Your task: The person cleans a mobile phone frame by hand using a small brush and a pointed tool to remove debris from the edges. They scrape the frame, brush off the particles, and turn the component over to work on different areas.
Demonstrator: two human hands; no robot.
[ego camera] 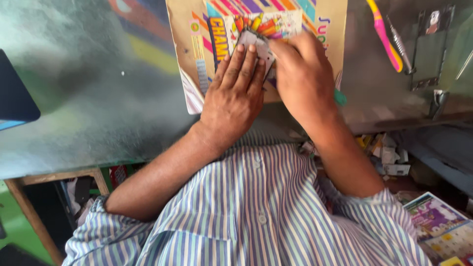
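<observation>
My left hand (232,96) lies flat, fingers together, on a colourful printed booklet (197,54) on the worktop. Its fingertips press on a small pale flat object (258,41) lying on the booklet. My right hand (303,74) is curled beside it, with the fingertips at the same object. A teal end of a thin tool (340,97) sticks out below that hand near the wrist. The tool's tip and most of the small object are hidden by my fingers.
A pink and yellow toothbrush (385,35), a thin metal tool (399,43) and a dark rectangular frame part (426,49) lie at the right on the glossy worktop (88,98). A dark blue object (15,101) sits at the left edge. Small boxes (389,155) and a calendar (443,229) lie below.
</observation>
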